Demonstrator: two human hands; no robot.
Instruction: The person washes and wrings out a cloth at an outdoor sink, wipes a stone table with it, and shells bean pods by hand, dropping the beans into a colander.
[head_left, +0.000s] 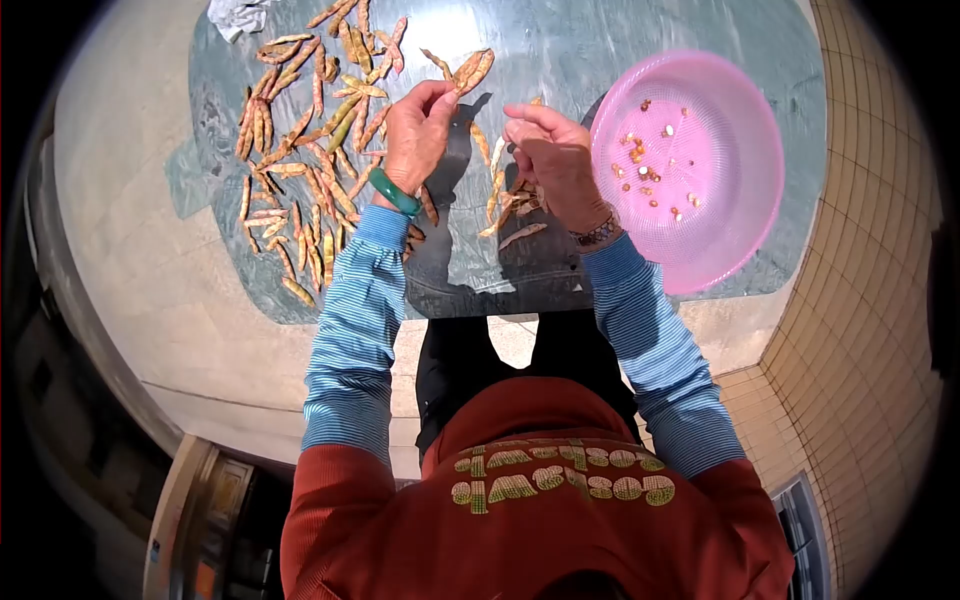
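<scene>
My left hand (418,132), with a green bangle at the wrist, pinches a mottled bean pod (471,72) near its lower end. To its right, my right hand (556,155) has its index finger stretched toward the left and holds nothing that I can make out. Opened pods and husks (515,208) lie below and partly behind the right hand. A pink basket (755,170) stands just right of that hand, with several loose beans (640,152) on its bottom. Many whole pods (325,180) are spread over the table left of my left hand.
The green marbled table (560,30) has its near edge close to my body. A crumpled white cloth (238,15) lies at the far left corner. Tiled flooring (850,220) shows beyond the table's right side.
</scene>
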